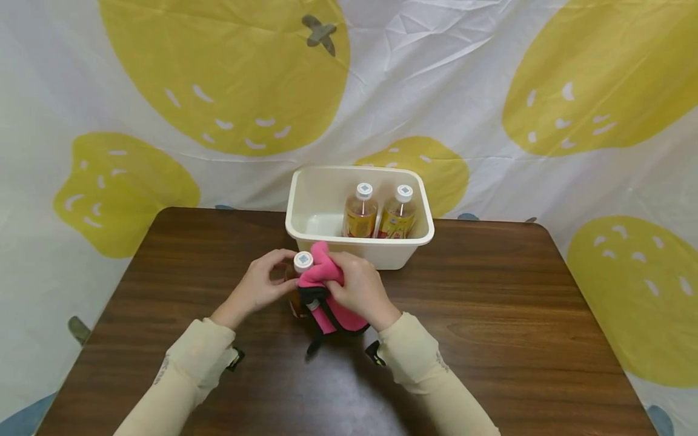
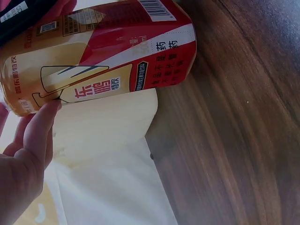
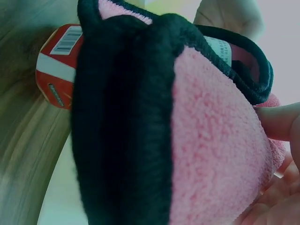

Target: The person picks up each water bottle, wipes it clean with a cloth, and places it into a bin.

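Note:
A drink bottle (image 1: 303, 261) with a white cap stands in front of the bin, partly hidden by cloth. My left hand (image 1: 262, 284) holds it near the top, thumb and fingers on either side. Its red and gold label (image 2: 108, 61) faces the left wrist view, with fingertips on the label's upper end. In my right hand (image 1: 360, 287) is a bunched pink towel (image 1: 322, 269) with black edging, gripped between thumb and fingers against the bottle's right side. Folds of the towel (image 3: 215, 140) fill most of the right wrist view and cover much of the bottle there.
Just behind the hands is a cream plastic bin (image 1: 360, 240). Inside, on its right side, stand two similar bottles, one on the left (image 1: 361, 217) and another beside it (image 1: 398, 217). A lemon-print curtain (image 1: 229, 72) hangs behind the brown wooden table (image 1: 491, 303).

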The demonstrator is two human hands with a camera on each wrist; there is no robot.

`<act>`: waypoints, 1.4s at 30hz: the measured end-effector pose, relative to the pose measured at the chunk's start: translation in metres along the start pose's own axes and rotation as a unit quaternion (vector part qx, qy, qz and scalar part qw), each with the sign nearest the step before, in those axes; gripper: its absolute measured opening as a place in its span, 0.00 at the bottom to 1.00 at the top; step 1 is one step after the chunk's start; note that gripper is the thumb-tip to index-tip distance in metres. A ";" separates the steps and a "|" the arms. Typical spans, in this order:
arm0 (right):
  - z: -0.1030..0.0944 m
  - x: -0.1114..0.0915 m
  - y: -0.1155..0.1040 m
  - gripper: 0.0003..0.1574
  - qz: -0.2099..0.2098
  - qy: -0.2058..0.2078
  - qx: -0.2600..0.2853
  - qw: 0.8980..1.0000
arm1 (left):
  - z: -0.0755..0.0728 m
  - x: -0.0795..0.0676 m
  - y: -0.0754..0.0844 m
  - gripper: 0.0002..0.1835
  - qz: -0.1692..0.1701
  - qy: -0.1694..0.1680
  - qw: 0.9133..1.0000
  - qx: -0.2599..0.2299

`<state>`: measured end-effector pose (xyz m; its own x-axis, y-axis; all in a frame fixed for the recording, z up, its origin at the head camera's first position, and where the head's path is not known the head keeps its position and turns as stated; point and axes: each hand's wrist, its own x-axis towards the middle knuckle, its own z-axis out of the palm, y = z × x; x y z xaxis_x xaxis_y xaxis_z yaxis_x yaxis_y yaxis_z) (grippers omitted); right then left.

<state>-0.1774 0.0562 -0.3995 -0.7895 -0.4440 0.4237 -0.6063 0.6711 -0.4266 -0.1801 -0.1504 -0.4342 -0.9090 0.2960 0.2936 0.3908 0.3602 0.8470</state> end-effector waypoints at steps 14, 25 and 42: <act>0.015 -0.021 0.007 0.14 0.031 0.039 0.034 0.998 | 0.000 0.004 0.003 0.20 -0.018 0.011 1.000 0.004; 0.053 -0.039 0.031 0.09 0.108 -0.034 0.035 0.993 | -0.001 0.005 0.002 0.21 -0.033 0.001 0.999 0.004; 0.034 -0.031 0.018 0.13 0.056 0.036 0.043 0.997 | -0.002 0.002 0.001 0.20 -0.031 0.007 0.999 0.008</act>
<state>-0.1672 0.0619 -0.4476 -0.8454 -0.3234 0.4251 -0.5237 0.6587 -0.5402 -0.1815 -0.1513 -0.4318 -0.9332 0.2598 0.2482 0.3368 0.3919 0.8561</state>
